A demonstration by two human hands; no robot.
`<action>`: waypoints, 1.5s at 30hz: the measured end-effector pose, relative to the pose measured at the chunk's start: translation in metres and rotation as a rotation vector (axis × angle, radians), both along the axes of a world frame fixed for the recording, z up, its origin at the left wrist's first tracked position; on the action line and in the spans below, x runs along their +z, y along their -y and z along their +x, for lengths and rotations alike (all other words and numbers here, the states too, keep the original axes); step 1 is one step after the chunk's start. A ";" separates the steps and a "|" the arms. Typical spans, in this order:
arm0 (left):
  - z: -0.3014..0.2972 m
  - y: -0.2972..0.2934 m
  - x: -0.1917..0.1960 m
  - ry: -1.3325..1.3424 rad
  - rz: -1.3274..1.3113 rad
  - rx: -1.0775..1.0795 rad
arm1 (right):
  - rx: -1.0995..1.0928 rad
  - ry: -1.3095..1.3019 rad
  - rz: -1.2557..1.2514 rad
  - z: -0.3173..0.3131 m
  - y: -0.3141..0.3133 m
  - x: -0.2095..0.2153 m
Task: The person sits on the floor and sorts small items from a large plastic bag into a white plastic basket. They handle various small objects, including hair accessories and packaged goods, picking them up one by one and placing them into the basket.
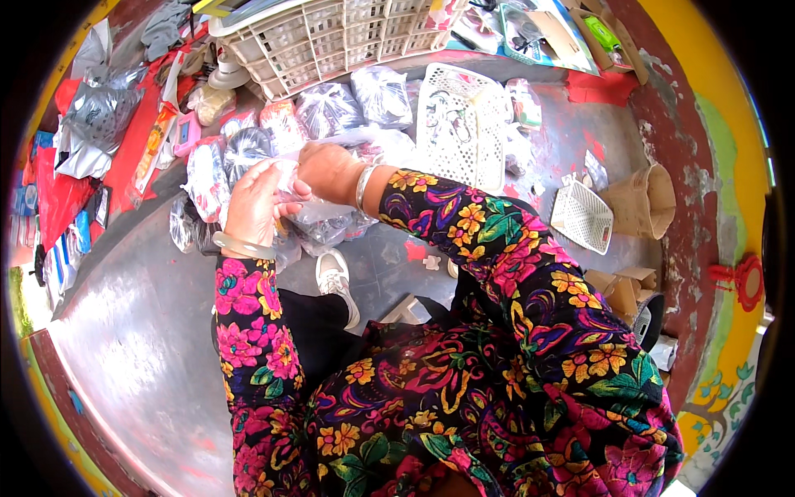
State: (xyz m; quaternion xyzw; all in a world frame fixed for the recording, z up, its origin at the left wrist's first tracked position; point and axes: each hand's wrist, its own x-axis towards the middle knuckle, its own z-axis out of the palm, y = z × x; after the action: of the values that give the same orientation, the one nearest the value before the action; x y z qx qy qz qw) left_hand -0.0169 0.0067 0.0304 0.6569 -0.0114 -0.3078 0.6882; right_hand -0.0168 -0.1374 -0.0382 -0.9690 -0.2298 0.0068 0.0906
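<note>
My left hand (pixel 255 201) pinches whitish clear plastic between thumb and fingers. Close beside it, my right hand (pixel 330 171) is curled with its back upward, hiding its fingertips. Both hands meet at the gathered top of a clear plastic bag (pixel 319 210), which hangs over a heap of other bags; its contents are hard to make out. Around the hands lie clear bags with dark contents (pixel 329 110), a bag with red and white contents (pixel 283 124) and a bag with black-and-white contents (pixel 207 176).
Beyond the bags stands a large beige plastic crate (pixel 323 45). A white perforated basket (pixel 426 124) with small items is right of the heap, and a smaller white basket (pixel 584 217) sits by a brown paper bag (pixel 642 200). Packages on red sheeting (pixel 70 195) line the left.
</note>
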 end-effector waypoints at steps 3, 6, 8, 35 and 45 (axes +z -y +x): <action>-0.001 -0.007 0.002 -0.026 0.006 0.050 | 0.075 0.010 0.065 -0.007 -0.010 0.020; -0.001 0.001 0.001 -0.045 -0.022 0.019 | 0.065 0.013 0.060 -0.005 -0.009 -0.003; -0.002 0.000 0.003 -0.043 -0.028 0.006 | 0.055 -0.011 0.097 -0.006 -0.008 -0.010; 0.000 0.004 0.007 -0.095 -0.055 -0.026 | -0.813 -0.790 0.145 0.029 0.273 -0.174; 0.000 0.012 0.011 -0.099 -0.081 -0.047 | -1.385 -0.869 0.845 0.022 0.260 -0.199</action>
State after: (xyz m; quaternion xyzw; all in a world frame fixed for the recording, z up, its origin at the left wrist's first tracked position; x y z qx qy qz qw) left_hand -0.0169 -0.0055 0.0410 0.6120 -0.0052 -0.3554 0.7065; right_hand 0.0055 -0.3979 -0.2376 -0.6889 0.4725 0.2299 0.4994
